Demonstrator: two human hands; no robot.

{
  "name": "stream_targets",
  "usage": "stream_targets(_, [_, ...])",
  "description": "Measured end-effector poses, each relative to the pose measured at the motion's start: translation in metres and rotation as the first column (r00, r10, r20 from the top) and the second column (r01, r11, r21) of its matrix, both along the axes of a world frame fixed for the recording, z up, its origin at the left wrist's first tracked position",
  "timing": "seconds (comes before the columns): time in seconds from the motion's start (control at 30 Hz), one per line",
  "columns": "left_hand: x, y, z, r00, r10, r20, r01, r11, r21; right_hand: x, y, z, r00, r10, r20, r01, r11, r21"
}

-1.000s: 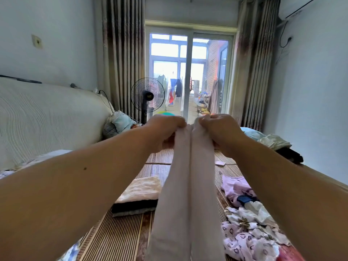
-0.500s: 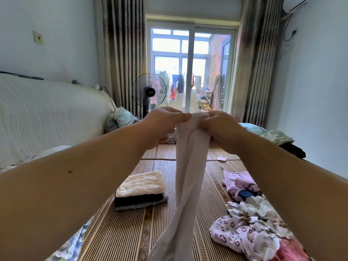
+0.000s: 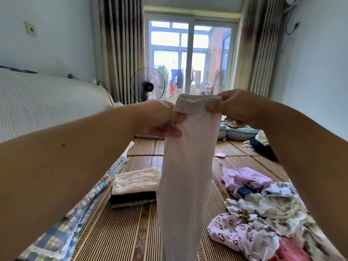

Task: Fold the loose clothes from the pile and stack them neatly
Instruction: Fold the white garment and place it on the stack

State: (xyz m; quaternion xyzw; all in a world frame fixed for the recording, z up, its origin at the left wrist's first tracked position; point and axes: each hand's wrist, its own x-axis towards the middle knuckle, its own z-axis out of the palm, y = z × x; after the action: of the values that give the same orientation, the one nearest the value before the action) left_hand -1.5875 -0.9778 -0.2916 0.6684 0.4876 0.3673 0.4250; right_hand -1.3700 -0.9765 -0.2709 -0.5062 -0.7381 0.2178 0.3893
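Fingers [image 3: 175, 117] of the left hand [image 3: 158, 119] and right hand [image 3: 239, 108] pinch the two waistband ends of the white tights [image 3: 186, 176], which hang limp above the bed mat [image 3: 113, 232]. The fabric appears thin, light, stretchy and prone to slipping: take hold at the waistband and toe ends. The loose pile [image 3: 263, 213] lies nearest, right; the folded stack [image 3: 134, 187] lies farther, left.

surface: bamboo mat [image 3: 120, 232] | on it: folded stack [image 3: 135, 185] | loose pile [image 3: 263, 210] | checked quilt [image 3: 56, 240]

The pale pink garment [image 3: 186, 176] hung straight down, long and narrow, held up by its waistband. Right of it the loose clothes [image 3: 263, 213] lay crumpled on the striped mat [image 3: 116, 232]; left, a small folded stack [image 3: 134, 187].
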Motion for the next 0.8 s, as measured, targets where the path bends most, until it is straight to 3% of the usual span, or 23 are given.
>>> stream_targets(0.13, [0.011, 0.034, -0.015, 0.99, 0.089, -0.109, -0.085, 0.995, 0.048, -0.011, 0.023, -0.013, 0.998, -0.043, -0.046, 0.036, 0.987, -0.155])
stream_targets(0.2, [0.016, 0.056, -0.027, 0.984, 0.133, -0.121, -0.126, 0.99, 0.066, -0.021, 0.04, -0.024, 0.987, -0.03, -0.159, 0.002, 0.985, -0.173])
stream_targets(0.3, [0.021, 0.092, -0.042, 0.981, 0.183, -0.06, -0.173, 0.975, 0.141, -0.03, 0.072, -0.044, 0.946, -0.004, -0.324, -0.021, 0.997, -0.072])
stream_targets(0.37, [0.024, 0.115, -0.044, 0.986, 0.163, -0.035, -0.152, 0.965, 0.212, -0.028, 0.094, -0.054, 0.968, -0.032, -0.25, 0.038, 0.999, 0.019])
stream_targets(0.43, [0.027, 0.132, -0.039, 0.976, 0.187, -0.11, -0.139, 0.93, 0.341, -0.024, 0.106, -0.057, 0.977, -0.053, -0.205, 0.076, 0.991, 0.106])
stream_targets(0.63, [0.032, 0.146, -0.015, 0.945, 0.263, -0.193, -0.106, 0.807, 0.581, -0.005, 0.124, -0.046, 0.958, 0.05, -0.282, 0.02, 0.971, 0.24])
stream_targets(0.73, [0.026, 0.134, -0.027, 0.973, 0.193, -0.124, -0.103, 0.851, 0.516, -0.003, 0.115, -0.057, 0.956, 0.054, -0.288, 0.015, 0.973, 0.232])
stream_targets(0.8, [0.021, 0.118, -0.048, 0.996, 0.054, -0.077, -0.016, 0.905, 0.425, -0.005, 0.1, -0.079, 0.966, 0.024, -0.259, 0.022, 0.985, 0.172])
